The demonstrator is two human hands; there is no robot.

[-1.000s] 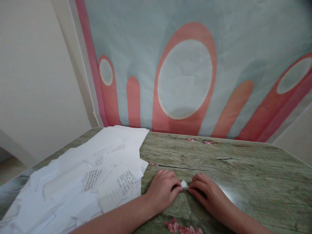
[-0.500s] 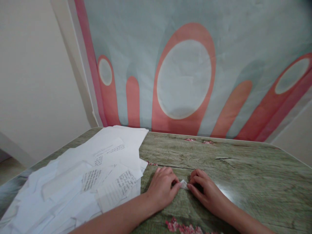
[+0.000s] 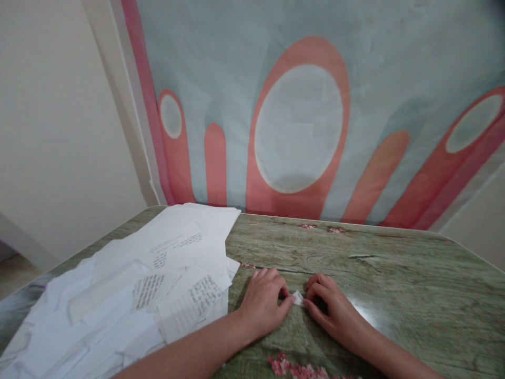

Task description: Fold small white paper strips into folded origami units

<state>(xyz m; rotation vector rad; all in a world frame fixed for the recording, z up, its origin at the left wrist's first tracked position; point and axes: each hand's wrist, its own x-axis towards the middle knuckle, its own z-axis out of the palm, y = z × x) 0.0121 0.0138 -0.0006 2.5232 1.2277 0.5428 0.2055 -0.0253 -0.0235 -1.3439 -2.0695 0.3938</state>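
Note:
A small white piece of folded paper (image 3: pixel 298 298) lies on the table between my two hands. My left hand (image 3: pixel 266 301) pinches its left edge, thumb against curled fingers. From the other side, my right hand (image 3: pixel 325 301) has its thumb and fingertips closed at the paper's right edge. Most of the paper's edges are hidden by the fingertips. Left of my left hand, a heap of loose white paper sheets (image 3: pixel 114 295) spreads over the table, some with handwriting on them.
The table (image 3: pixel 414 295) has a green-grey wood-grain top with printed pink flowers (image 3: pixel 295 367). Behind its far edge hangs a grey-green sheet (image 3: pixel 374 63) with coral shapes. A pale wall (image 3: pixel 59 116) stands at the left.
My left hand has shifted very slightly, and a little more of the small paper shows between the fingertips. The paper heap and my right hand look almost the same.

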